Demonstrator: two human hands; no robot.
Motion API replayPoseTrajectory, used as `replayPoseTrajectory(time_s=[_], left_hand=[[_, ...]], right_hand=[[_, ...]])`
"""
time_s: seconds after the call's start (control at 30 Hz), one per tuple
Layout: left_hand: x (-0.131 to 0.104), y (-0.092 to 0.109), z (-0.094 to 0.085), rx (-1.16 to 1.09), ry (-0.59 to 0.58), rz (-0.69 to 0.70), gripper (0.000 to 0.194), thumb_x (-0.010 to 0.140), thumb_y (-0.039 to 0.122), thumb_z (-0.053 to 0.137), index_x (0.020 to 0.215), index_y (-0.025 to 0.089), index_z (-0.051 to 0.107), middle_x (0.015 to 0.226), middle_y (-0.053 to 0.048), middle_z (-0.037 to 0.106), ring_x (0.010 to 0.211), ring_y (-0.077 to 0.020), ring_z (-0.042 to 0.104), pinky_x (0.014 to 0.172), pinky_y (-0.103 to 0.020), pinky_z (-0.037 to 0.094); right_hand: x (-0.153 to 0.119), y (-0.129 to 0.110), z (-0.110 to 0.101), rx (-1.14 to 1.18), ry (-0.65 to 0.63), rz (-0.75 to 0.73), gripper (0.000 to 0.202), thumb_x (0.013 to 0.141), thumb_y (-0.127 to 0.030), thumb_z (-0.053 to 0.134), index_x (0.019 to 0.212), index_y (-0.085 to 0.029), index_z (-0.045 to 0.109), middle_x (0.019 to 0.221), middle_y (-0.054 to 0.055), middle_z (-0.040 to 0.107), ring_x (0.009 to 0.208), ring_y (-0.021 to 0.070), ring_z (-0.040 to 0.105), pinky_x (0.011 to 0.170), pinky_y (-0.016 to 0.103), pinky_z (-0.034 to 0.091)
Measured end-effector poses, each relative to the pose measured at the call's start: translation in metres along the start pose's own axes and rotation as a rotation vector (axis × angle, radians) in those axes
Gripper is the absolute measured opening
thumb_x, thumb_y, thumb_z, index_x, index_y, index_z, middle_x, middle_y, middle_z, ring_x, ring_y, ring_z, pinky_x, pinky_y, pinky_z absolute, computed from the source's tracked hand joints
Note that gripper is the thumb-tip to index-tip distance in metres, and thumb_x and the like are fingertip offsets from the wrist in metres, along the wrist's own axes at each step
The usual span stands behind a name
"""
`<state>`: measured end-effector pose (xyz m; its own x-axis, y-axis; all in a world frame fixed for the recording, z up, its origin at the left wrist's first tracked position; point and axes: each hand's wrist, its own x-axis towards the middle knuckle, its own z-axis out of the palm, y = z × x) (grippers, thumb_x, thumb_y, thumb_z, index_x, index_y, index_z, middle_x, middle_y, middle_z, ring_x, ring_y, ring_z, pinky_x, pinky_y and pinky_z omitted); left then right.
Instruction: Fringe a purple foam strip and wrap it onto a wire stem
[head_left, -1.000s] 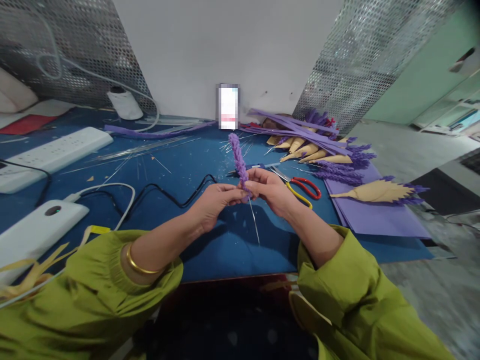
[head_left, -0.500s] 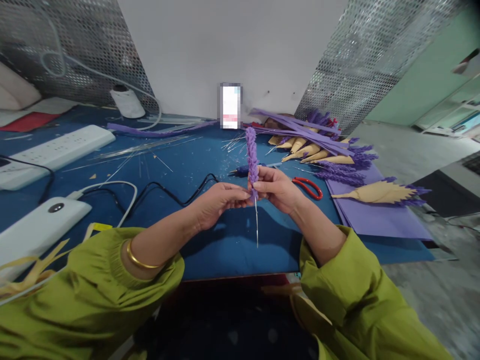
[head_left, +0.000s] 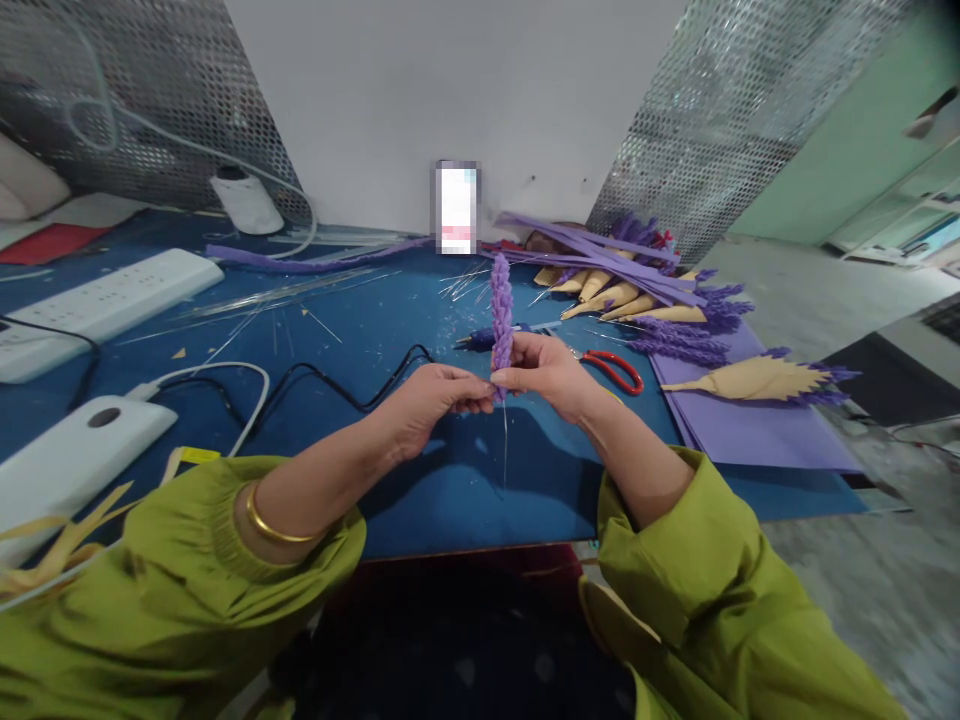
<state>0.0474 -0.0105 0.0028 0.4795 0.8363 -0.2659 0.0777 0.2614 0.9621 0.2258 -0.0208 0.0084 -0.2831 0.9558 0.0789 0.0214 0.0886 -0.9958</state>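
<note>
Over the blue table (head_left: 420, 480) both my hands meet on a purple lavender-like spike (head_left: 500, 305) that stands upright on a thin wire stem. My right hand (head_left: 544, 372) grips the spike's lower end between thumb and fingers. My left hand (head_left: 429, 398) pinches the same base from the left. The bare wire (head_left: 505, 450) hangs down below the fingers. Behind my right hand lie red-handled scissors (head_left: 616, 368) and a blue glue gun (head_left: 487, 338).
Finished purple spikes in tan paper cones (head_left: 637, 300) lie at the back right, beside purple paper sheets (head_left: 742, 420). A white power strip (head_left: 97, 310), a white device (head_left: 67, 455), black and white cables (head_left: 315, 385), and loose wires (head_left: 285, 300) lie to the left.
The spike has turned from leaning left to upright and shifted slightly right. Both hands stayed on its base, twisting it.
</note>
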Motion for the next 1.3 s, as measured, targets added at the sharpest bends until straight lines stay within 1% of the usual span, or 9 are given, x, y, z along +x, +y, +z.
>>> replayPoseTrajectory(time_s=[0.17, 0.4, 0.53, 0.63, 0.77, 0.87, 1.0, 1.13, 1.3], left_hand=[[0.002, -0.005, 0.001, -0.033, 0.041, 0.01, 0.012, 0.06, 0.029, 0.074, 0.063, 0.017, 0.075, 0.065, -0.005, 0.069, 0.069, -0.017, 0.059, 0.074, -0.03, 0.044], [-0.004, -0.001, 0.006, 0.116, 0.133, 0.118, 0.008, 0.061, 0.027, 0.073, 0.058, 0.02, 0.073, 0.062, -0.002, 0.068, 0.07, -0.0178, 0.059, 0.076, -0.031, 0.044], [-0.006, 0.0, 0.009, 0.2, 0.18, 0.143, 0.008, 0.063, 0.027, 0.07, 0.059, 0.02, 0.073, 0.062, -0.001, 0.068, 0.071, -0.0187, 0.06, 0.074, -0.031, 0.044], [-0.005, 0.0, 0.008, 0.191, 0.201, 0.127, 0.007, 0.061, 0.025, 0.069, 0.058, 0.021, 0.074, 0.062, -0.001, 0.068, 0.071, -0.0179, 0.059, 0.074, -0.031, 0.043], [-0.002, 0.001, 0.006, 0.032, 0.116, 0.106, 0.008, 0.061, 0.026, 0.07, 0.057, 0.02, 0.072, 0.063, -0.002, 0.067, 0.069, -0.0167, 0.057, 0.074, -0.03, 0.043], [-0.001, 0.002, 0.005, -0.077, 0.06, 0.072, 0.01, 0.061, 0.028, 0.073, 0.06, 0.018, 0.073, 0.065, -0.003, 0.068, 0.068, -0.0155, 0.057, 0.074, -0.03, 0.044], [-0.001, -0.001, 0.006, -0.101, 0.051, 0.05, 0.009, 0.061, 0.026, 0.074, 0.061, 0.017, 0.073, 0.063, -0.003, 0.067, 0.066, -0.0141, 0.056, 0.074, -0.029, 0.043], [-0.001, -0.002, 0.005, -0.121, 0.028, 0.037, 0.013, 0.063, 0.03, 0.076, 0.067, 0.017, 0.075, 0.067, -0.004, 0.069, 0.068, -0.0142, 0.057, 0.075, -0.029, 0.043], [0.0, -0.002, 0.002, -0.09, 0.013, 0.079, 0.013, 0.067, 0.03, 0.072, 0.065, 0.018, 0.075, 0.068, -0.004, 0.07, 0.07, -0.015, 0.058, 0.073, -0.029, 0.043]], right_hand=[[0.0, 0.003, 0.006, -0.078, 0.104, -0.012, 0.035, 0.064, -0.039, 0.08, 0.067, -0.019, 0.052, 0.059, -0.006, 0.051, 0.056, 0.0098, 0.046, 0.054, 0.025, 0.037], [0.001, 0.011, 0.012, -0.222, 0.222, -0.053, 0.03, 0.067, -0.033, 0.075, 0.066, -0.02, 0.048, 0.059, -0.007, 0.049, 0.058, 0.0104, 0.045, 0.057, 0.026, 0.037], [0.0, 0.01, 0.017, -0.327, 0.318, -0.078, 0.03, 0.066, -0.03, 0.075, 0.063, -0.02, 0.046, 0.058, -0.007, 0.049, 0.057, 0.0101, 0.044, 0.055, 0.025, 0.036], [-0.001, 0.008, 0.018, -0.16, 0.274, -0.05, 0.029, 0.064, -0.031, 0.077, 0.067, -0.02, 0.05, 0.059, -0.006, 0.05, 0.057, 0.0103, 0.046, 0.055, 0.025, 0.038], [-0.002, 0.004, 0.013, 0.135, 0.093, 0.01, 0.029, 0.069, -0.04, 0.075, 0.084, -0.018, 0.062, 0.072, -0.002, 0.062, 0.058, 0.0095, 0.049, 0.055, 0.024, 0.04], [-0.002, 0.003, 0.008, 0.224, 0.032, 0.043, 0.031, 0.069, -0.039, 0.077, 0.089, -0.019, 0.063, 0.08, -0.001, 0.067, 0.058, 0.0085, 0.05, 0.055, 0.023, 0.041], [0.0, 0.005, 0.007, 0.224, 0.05, 0.046, 0.032, 0.064, -0.036, 0.081, 0.082, -0.019, 0.061, 0.073, -0.002, 0.066, 0.055, 0.008, 0.05, 0.053, 0.022, 0.04], [0.001, 0.007, 0.007, 0.202, 0.108, 0.023, 0.032, 0.063, -0.037, 0.081, 0.079, -0.019, 0.06, 0.07, -0.002, 0.065, 0.052, 0.0075, 0.047, 0.051, 0.023, 0.039], [0.001, 0.005, 0.008, 0.147, 0.14, -0.028, 0.032, 0.064, -0.038, 0.081, 0.078, -0.018, 0.059, 0.066, -0.003, 0.062, 0.053, 0.0084, 0.049, 0.051, 0.023, 0.039]])
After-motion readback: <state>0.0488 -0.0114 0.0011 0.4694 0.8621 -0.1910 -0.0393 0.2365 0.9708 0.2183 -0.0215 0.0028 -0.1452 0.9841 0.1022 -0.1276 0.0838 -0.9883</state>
